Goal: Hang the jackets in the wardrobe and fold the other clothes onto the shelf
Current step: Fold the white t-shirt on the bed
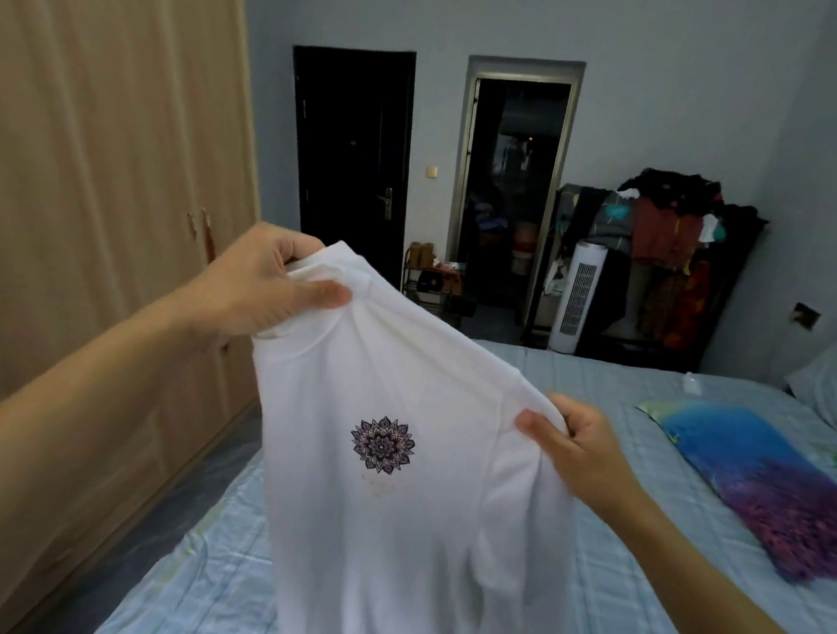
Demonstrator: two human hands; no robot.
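White t-shirt (386,509) hangs mid-frame, held up in the air over the bed (637,572), small dark mandala print (382,443) on the side facing the camera, hem running off the bottom edge. Wardrobe (87,153) fills the left side of frame, doors closed. Bed w/ pale blue checked sheet takes lower centre & right; blue-purple pillow (760,487) lies on it at right. Clothes rack (666,250) piled w/ garments sits upper right, by the far wall. Left hand (259,284), left of centre, thumb & curled fingers pinching one shoulder of the shirt. Right hand (578,452), right of centre and lower, fingers curled, pinching the other shoulder.
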